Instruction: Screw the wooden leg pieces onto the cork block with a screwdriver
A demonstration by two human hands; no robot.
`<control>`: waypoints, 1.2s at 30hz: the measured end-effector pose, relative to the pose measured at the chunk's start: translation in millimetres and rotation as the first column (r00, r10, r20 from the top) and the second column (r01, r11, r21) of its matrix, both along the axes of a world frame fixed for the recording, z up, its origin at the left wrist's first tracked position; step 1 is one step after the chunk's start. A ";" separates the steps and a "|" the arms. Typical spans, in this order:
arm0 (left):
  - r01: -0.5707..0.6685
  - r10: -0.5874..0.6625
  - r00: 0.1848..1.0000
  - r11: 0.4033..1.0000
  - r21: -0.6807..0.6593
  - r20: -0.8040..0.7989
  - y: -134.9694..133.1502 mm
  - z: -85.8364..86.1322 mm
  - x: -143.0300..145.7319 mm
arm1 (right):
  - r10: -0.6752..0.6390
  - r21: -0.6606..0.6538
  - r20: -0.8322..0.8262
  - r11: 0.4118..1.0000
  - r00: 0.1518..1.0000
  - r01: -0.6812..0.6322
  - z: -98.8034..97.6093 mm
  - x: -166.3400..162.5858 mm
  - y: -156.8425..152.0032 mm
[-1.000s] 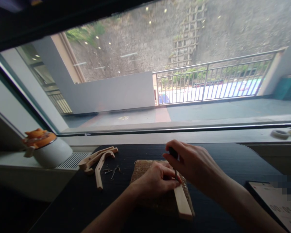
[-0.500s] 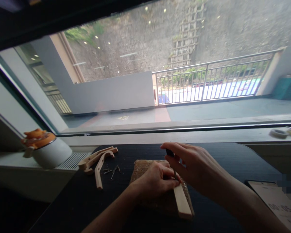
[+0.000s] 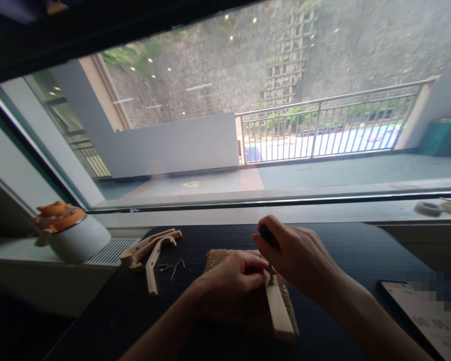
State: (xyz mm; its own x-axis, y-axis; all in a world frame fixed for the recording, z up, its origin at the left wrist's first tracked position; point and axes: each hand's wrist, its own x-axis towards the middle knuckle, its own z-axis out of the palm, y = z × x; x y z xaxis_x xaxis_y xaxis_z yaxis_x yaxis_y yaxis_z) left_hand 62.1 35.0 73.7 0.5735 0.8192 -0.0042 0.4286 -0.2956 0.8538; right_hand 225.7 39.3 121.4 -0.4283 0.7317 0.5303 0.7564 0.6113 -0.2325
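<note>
My right hand (image 3: pixel 291 245) is closed around the black handle of a screwdriver (image 3: pixel 271 268), whose shaft points down. Its tip meets a small dark screw head on a pale wooden piece (image 3: pixel 280 311). With fingers closed, my left hand (image 3: pixel 235 273) grips the far part of that piece, which its fingers partly hide. Under the wood lies a brown, rough-textured block (image 3: pixel 220 256), largely covered by my left hand and forearm.
Curved wooden parts (image 3: pixel 156 263) and several loose screws (image 3: pixel 175 268) lie left on the dark table (image 3: pixel 342 250). A phone (image 3: pixel 417 311) rests at the right. A white jar with an orange lid (image 3: pixel 77 235) stands on the sill beneath the window.
My right hand has turned, its fingers now wrapped closer round the screwdriver handle. My left thumb has drawn back to the left, leaving the screw head visible at the tip.
</note>
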 end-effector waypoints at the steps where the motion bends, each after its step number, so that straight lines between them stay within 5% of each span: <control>1: -0.005 0.005 1.000 1.000 -0.015 -0.004 0.7 1.7 -1.9 | 0.002 -0.006 0.005 1.000 1.000 -0.002 0.9 0.7 -0.5; 8: 0.028 -0.031 0.990 0.999 -0.021 -0.139 -1.3 16.3 -11.8 | 0.033 -0.063 0.001 0.997 0.999 -0.033 3.3 4.3 -0.8; 14: -0.038 0.052 0.982 0.996 0.078 -0.180 -4.4 12.1 -5.0 | 0.029 -0.072 -0.007 0.997 1.000 -0.029 5.1 4.1 -0.3; 36: -0.045 0.046 0.999 0.995 0.084 -0.010 -3.0 -4.8 1.0 | 0.163 -0.083 -0.004 0.983 0.987 -0.162 2.8 2.0 -0.2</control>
